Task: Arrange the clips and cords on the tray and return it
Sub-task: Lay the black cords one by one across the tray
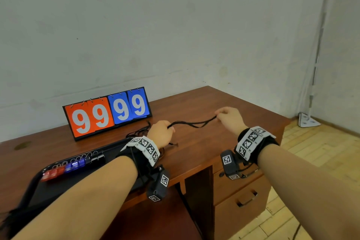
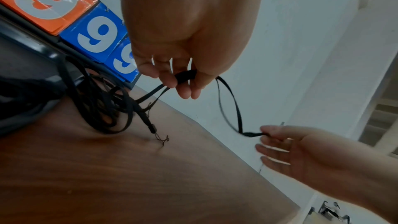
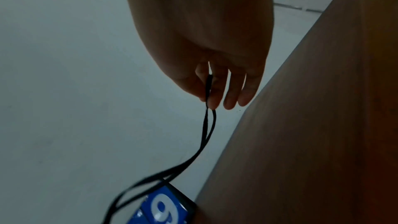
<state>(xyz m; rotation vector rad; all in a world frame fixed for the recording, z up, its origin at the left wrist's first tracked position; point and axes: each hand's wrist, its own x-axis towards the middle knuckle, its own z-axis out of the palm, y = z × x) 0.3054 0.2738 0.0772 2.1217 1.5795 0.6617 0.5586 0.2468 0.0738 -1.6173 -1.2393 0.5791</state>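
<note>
A thin black cord (image 1: 192, 123) stretches in the air between both hands above the wooden desk. My left hand (image 1: 161, 132) grips a bunched part of the cord (image 2: 185, 75). My right hand (image 1: 228, 117) pinches the cord's doubled end (image 3: 208, 84) between thumb and forefinger, the other fingers loosely spread. More black cords (image 2: 101, 108) lie tangled on the desk beside the black tray (image 1: 35, 185). In the tray sits a row of clips (image 1: 74, 165): red, blue and black, with metal rings. A frayed cord end (image 2: 162, 140) rests on the desk.
A flip scoreboard (image 1: 108, 113) showing 99 99 stands at the back of the desk (image 1: 214, 142) against the wall. The desk's drawers (image 1: 245, 198) are below on the right. A metal stand (image 1: 309, 119) leans in the room's corner on the wooden floor.
</note>
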